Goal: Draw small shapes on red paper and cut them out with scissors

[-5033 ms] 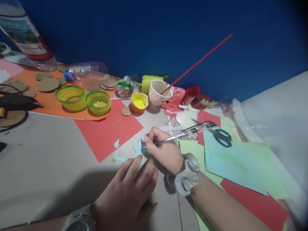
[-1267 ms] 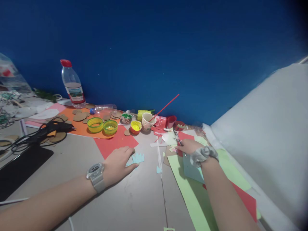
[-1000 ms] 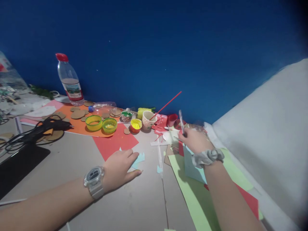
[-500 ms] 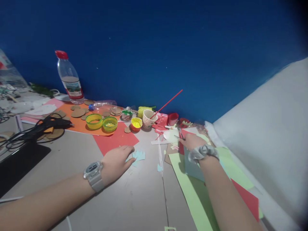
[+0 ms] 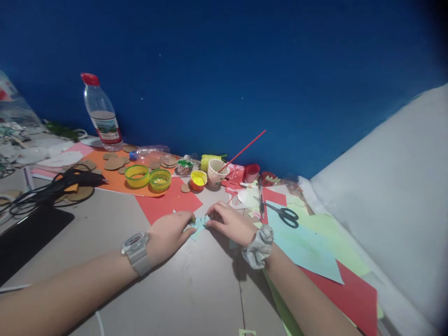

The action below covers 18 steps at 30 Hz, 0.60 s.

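A small light-blue paper cutout (image 5: 200, 225) with a jagged upper edge lies between my two hands on the grey table (image 5: 196, 294). Its left side is between the thumb and fingers of my left hand (image 5: 171, 233), which has a clear watch on the wrist. At the right side, my right hand (image 5: 231, 223), with a grey scrunchie on the wrist, pinches the same paper. My fingertips partly cover it. To the right of that hand, a pen (image 5: 261, 200) lies beside black-handled scissors (image 5: 285, 215), which rest on a light-blue sheet (image 5: 304, 245).
Behind my hands stand a patterned paper cup (image 5: 215, 176) with a red stick, a cup of yellow paint (image 5: 198, 179) and two yellow-green rings (image 5: 137, 177). A red sheet (image 5: 164, 203) lies near my left hand. Leftward are a black glue gun (image 5: 82, 177) and a water bottle (image 5: 102, 116).
The pen was in my right hand drawing on the cutout; it was carried right and put down by the scissors. My right hand has come back left to the cutout.
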Available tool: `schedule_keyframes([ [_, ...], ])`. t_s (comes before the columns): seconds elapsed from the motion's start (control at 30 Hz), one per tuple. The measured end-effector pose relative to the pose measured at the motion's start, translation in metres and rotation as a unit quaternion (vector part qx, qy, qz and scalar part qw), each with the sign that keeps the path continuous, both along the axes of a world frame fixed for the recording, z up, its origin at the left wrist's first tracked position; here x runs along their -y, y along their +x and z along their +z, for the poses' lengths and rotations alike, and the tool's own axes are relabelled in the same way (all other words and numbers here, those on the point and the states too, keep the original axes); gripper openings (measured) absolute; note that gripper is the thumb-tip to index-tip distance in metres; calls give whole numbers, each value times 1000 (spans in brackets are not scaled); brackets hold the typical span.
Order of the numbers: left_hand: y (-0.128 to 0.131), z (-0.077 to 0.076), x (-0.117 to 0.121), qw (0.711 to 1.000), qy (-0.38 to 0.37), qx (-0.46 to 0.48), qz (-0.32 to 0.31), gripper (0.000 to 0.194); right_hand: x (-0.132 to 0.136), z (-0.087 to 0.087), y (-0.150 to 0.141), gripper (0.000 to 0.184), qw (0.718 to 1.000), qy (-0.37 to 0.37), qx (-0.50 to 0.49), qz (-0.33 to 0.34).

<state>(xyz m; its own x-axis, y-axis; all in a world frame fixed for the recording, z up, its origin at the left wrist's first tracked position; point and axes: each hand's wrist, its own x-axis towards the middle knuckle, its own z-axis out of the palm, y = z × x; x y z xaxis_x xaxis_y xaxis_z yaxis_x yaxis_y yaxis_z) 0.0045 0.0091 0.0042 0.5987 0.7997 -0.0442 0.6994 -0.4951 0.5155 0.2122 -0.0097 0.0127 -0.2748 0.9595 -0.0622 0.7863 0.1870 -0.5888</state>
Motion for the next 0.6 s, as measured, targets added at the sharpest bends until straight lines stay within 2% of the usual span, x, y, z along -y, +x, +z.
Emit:
schedule_keyframes([
  [0.13, 0, -1, 1, 999, -8, 45, 3, 9, 0, -2, -3, 6, 998, -4, -69, -4],
  [0.3, -2, -3, -5, 988, 3, 140, 68, 30, 2, -4, -10, 14, 981, -20, -185, -50],
  [0.37, -4, -3, -8, 981, 4, 173, 84, 26, 3, -7, -12, 20, 970, -27, -231, -73],
  [0.47, -5, -2, -13, 976, -11, 206, 70, 27, 2, -12, -13, 24, 955, -25, -279, -97],
  [0.53, -5, -2, -14, 973, -24, 220, 68, 31, 3, -10, -15, 22, 947, -13, -301, -116],
  [0.6, -5, -2, -15, 969, -36, 230, 77, 33, 5, -1, -17, 19, 936, 17, -319, -147],
])
